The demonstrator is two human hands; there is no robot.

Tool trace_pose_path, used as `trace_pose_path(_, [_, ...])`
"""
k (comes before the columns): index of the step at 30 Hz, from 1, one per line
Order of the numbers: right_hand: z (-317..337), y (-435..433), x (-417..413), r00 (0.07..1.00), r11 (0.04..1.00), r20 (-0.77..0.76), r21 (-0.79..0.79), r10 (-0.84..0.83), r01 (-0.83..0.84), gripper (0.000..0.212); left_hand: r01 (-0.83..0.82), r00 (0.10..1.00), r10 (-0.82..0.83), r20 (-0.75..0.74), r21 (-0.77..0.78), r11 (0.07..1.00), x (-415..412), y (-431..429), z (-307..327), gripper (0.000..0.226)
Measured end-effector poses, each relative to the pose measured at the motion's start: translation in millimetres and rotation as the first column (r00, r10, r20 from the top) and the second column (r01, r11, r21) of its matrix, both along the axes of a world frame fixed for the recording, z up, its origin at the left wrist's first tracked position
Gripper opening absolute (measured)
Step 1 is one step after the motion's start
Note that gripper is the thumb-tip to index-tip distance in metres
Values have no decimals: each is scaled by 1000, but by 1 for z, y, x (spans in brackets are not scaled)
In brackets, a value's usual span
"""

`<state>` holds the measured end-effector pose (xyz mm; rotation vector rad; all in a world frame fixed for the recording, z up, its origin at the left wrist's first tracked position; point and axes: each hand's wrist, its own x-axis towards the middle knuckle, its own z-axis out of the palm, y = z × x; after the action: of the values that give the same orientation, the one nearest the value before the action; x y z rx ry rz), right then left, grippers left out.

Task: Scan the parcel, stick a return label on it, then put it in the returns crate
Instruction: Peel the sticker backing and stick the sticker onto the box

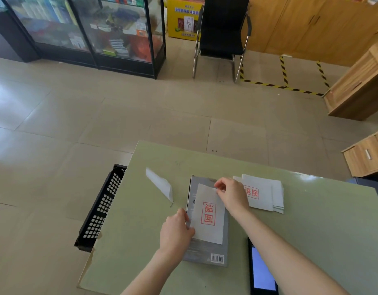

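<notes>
The parcel point(207, 250) lies flat mid-table point(311, 220), bare top beyond it, and the black crate point(101, 207) sits below the table's left edge. A peeled backing strip point(160, 185) lies left, spare labels point(266, 194) right, a phone point(261, 271) near my right forearm. My left hand point(175, 233) pinches the label point(209, 213) at its near left corner, my right hand point(231, 191) pinches its far corner, on the parcel.

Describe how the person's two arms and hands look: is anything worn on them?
Both arms are bare as far as the view shows; no sleeve reaches into the picture. The left hand and the right hand have no gloves. I see no ring, watch or bracelet on either wrist or on the fingers that show.
</notes>
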<state>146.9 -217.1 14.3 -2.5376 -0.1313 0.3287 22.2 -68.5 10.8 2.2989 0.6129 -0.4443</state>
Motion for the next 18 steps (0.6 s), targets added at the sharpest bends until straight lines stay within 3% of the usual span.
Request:
trace_pose_path(3, [-6,0,-4,997,999,63,-26,40,-38,12,32,999,-31,-35,23,999,4,3,1,31])
trace_pose_path(6, [-10,1,-12,981,990,155,-103,112,-97,20,197,980,-188,-61,190,962,8,6,5,37])
trace_pose_path(11, [-10,-2,-30,948,964,265,-241,176,-112,40,404,886,-454,93,325,855,10,13,0,66])
trace_pose_path(14, [-18,-9,-46,936,932,211,-291,282,-216,47,591,755,-649,99,326,738,19,17,-3,84])
trace_pose_path(18, [-35,-16,-58,939,884,38,-352,341,-306,61,755,619,-782,-67,325,570,36,17,-9,98])
